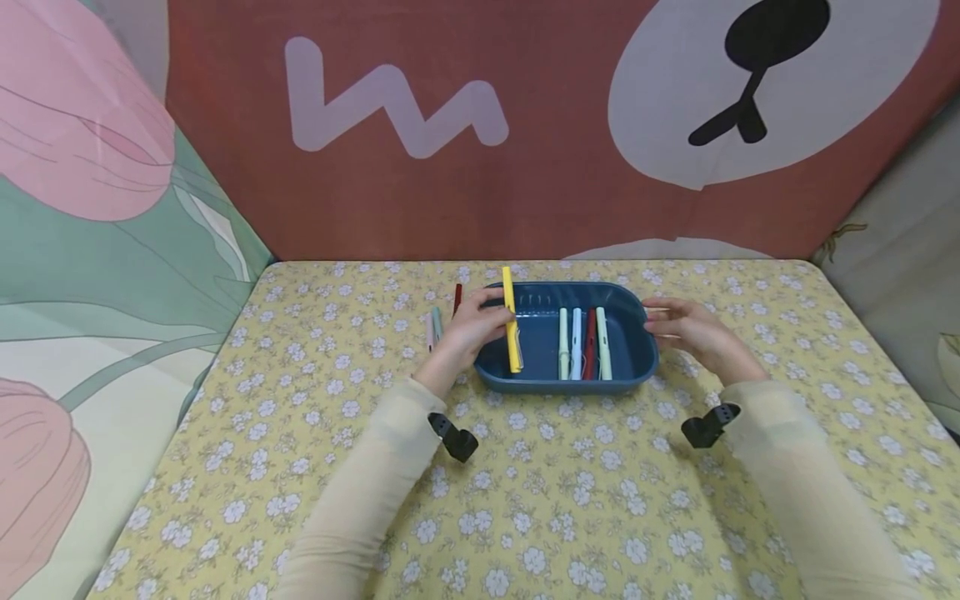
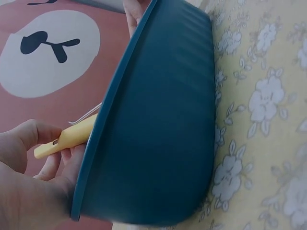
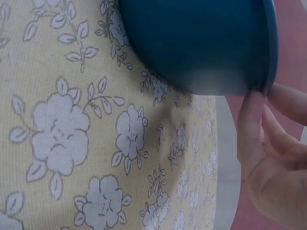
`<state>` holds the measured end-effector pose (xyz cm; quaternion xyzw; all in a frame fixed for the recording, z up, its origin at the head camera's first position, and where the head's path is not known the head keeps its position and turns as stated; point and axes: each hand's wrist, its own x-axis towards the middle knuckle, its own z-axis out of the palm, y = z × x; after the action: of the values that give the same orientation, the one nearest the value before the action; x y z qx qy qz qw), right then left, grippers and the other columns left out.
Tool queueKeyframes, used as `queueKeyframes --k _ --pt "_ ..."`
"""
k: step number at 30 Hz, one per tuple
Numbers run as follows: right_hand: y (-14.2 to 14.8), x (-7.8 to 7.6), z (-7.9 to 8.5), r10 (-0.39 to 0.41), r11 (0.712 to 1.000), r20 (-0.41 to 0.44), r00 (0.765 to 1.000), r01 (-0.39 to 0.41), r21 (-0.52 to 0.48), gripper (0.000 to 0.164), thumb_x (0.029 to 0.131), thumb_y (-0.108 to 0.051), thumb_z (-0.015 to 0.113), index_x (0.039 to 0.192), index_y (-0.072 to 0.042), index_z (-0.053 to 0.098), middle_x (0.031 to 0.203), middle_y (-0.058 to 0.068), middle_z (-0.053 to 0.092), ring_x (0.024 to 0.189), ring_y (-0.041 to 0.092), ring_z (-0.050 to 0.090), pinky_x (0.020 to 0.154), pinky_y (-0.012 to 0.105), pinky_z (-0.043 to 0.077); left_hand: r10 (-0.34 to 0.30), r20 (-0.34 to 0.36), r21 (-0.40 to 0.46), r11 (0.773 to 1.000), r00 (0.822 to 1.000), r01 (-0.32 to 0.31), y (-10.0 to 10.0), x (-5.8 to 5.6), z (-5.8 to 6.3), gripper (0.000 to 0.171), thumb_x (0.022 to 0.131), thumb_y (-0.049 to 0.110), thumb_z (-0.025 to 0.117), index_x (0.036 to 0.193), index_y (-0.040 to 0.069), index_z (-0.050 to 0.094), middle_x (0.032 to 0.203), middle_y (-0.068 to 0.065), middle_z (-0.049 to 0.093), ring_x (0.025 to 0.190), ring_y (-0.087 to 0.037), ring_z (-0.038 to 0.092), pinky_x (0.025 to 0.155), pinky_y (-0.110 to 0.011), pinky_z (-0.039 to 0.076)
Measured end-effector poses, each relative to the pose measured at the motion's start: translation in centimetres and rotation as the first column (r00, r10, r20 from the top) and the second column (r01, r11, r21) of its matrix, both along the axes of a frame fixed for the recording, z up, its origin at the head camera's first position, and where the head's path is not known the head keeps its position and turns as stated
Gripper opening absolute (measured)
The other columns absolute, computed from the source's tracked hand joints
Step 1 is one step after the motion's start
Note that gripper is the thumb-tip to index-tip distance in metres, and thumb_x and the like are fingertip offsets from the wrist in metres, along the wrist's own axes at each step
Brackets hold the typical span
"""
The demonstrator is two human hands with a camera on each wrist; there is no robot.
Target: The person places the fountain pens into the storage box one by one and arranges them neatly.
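Note:
My left hand (image 1: pixel 471 327) pinches a yellow pen (image 1: pixel 512 337) with a metal clip, held over the left end of a dark blue plastic basin (image 1: pixel 528 387). The pen tilts, its clip end down toward the basin. In the left wrist view the thumb and fingers grip the yellow pen (image 2: pixel 79 133) near the basin's rim. My right hand (image 1: pixel 693 329) holds the basin's right end; in the right wrist view its fingertips pinch the rim. Inside lie a pale green pen (image 1: pixel 563 343), a light blue pen (image 1: pixel 576 343), a red pen (image 1: pixel 589 346) and another pale green pen (image 1: pixel 603 343).
Left of the basin, partly behind my left hand, lie a dark red pen (image 1: pixel 458 297), a grey-green pen (image 1: pixel 437 322) and a lilac pen (image 1: pixel 430 332). A yellow floral cloth (image 1: pixel 555 500) covers the table. Printed fabric (image 1: pixel 450 200) stands behind it.

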<state>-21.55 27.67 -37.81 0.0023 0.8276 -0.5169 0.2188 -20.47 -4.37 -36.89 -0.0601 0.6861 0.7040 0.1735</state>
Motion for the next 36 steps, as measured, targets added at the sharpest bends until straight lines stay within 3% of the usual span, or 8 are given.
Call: queueKeyframes --k 15,24,30,36 --pt "-0.2 -0.1 -0.2 -0.013 1.0 0.004 1.0 0.013 0.004 0.056 0.101 -0.014 0.047 0.151 -0.003 0.023 0.118 0.002 0.049 0.087 -0.009 0.056 0.081 0.015 0.053 -0.024 -0.009 0.008 1.0 1.0 0.025 1.6 0.1 -0.4 0.048 0.094 0.006 0.057 0.141 0.009 0.045 0.133 -0.022 0.055 0.12 -0.033 0.058 0.1 -0.039 0.053" --pt "-0.3 0.0 -0.3 -0.017 1.0 0.018 1.0 0.017 0.025 0.058 0.101 -0.016 0.047 0.152 -0.005 0.021 0.126 0.007 0.046 0.086 -0.009 0.055 0.083 0.017 0.053 -0.023 0.022 -0.022 0.999 0.999 0.023 2.3 0.0 -0.6 0.043 0.093 0.015 0.063 0.135 0.014 0.052 0.13 -0.011 0.061 0.115 -0.027 0.062 0.097 -0.038 0.055" --pt "-0.4 0.0 -0.3 -0.019 1.0 0.012 1.0 0.019 0.021 0.058 0.101 -0.016 0.047 0.152 -0.004 0.022 0.123 0.005 0.047 0.086 -0.009 0.055 0.082 0.016 0.053 -0.015 0.054 -0.024 1.0 0.998 0.017 2.7 -0.1 -1.1 0.04 0.093 0.017 0.063 0.133 0.015 0.055 0.13 -0.009 0.062 0.112 -0.025 0.063 0.092 -0.036 0.057" --pt "-0.4 0.1 -0.1 -0.015 1.0 0.008 1.0 0.015 0.027 0.059 0.101 -0.018 0.047 0.152 -0.004 0.021 0.13 0.011 0.044 0.087 -0.009 0.055 0.082 0.015 0.052 0.0 0.08 -0.036 0.999 0.997 0.003 3.2 -0.4 -1.6 0.04 0.092 0.016 0.064 0.131 0.015 0.057 0.129 -0.008 0.062 0.113 -0.026 0.062 0.091 -0.036 0.058"
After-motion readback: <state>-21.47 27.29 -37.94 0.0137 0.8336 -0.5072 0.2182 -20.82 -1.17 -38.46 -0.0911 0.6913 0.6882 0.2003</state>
